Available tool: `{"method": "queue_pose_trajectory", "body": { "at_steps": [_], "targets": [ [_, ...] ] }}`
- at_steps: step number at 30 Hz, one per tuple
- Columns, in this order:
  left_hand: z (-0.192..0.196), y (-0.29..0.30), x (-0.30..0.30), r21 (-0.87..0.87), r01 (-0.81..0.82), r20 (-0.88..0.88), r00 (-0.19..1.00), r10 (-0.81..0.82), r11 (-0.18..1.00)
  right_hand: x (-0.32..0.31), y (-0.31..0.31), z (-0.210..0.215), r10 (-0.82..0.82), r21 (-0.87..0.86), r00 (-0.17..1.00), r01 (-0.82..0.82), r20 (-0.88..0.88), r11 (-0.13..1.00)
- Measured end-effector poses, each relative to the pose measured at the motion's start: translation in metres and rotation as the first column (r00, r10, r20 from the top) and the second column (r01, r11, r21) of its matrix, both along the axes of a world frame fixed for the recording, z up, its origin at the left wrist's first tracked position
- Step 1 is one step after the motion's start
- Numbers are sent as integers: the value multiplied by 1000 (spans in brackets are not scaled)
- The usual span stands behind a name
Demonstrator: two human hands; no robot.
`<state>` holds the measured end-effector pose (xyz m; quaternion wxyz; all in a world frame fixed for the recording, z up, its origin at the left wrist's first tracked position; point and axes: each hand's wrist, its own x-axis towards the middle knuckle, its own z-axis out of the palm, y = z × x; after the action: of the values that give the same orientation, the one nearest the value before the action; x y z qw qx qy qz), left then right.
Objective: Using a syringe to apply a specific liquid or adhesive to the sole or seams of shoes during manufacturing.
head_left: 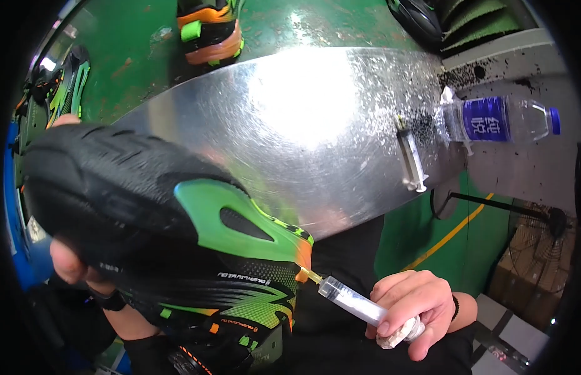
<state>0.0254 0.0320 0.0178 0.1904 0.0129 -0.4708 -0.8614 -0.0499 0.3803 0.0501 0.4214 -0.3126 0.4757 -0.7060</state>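
Observation:
My left hand [70, 262] grips a shoe [134, 181] turned sole up at the left. Its outsole is black with a green and orange shank, and the dark upper has green and orange graphics. The shoe hides most of that hand's fingers. In my right hand [421, 303] is a clear syringe [351, 300], held by its plunger end. White crumpled wrapping [400, 334] sits between those fingers. The syringe's thin yellowish tip [311, 275] meets the orange edge of the sole near the heel; whether it goes into the seam I cannot tell.
A scratched metal tabletop [228, 94] lies ahead, with another syringe [412, 156] and dark crumbs at its right. Beside them a capped plastic bottle [490, 120] lies sideways. More shoes [209, 31] stand beyond the table. At right are a black fan [546, 225] and cardboard boxes [528, 269].

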Motion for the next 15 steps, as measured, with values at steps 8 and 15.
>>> {"method": "queue_pose_trajectory", "body": {
  "at_steps": [8,15],
  "targets": [
    [26,24,19,-126,-149,42,987,155,981,7,4,17,16,79,997,-10,-77,997],
    [10,-18,19,-372,241,-177,929,-323,896,-1,-1,28,72,162,969,-34,-235,986]
  ]
}}
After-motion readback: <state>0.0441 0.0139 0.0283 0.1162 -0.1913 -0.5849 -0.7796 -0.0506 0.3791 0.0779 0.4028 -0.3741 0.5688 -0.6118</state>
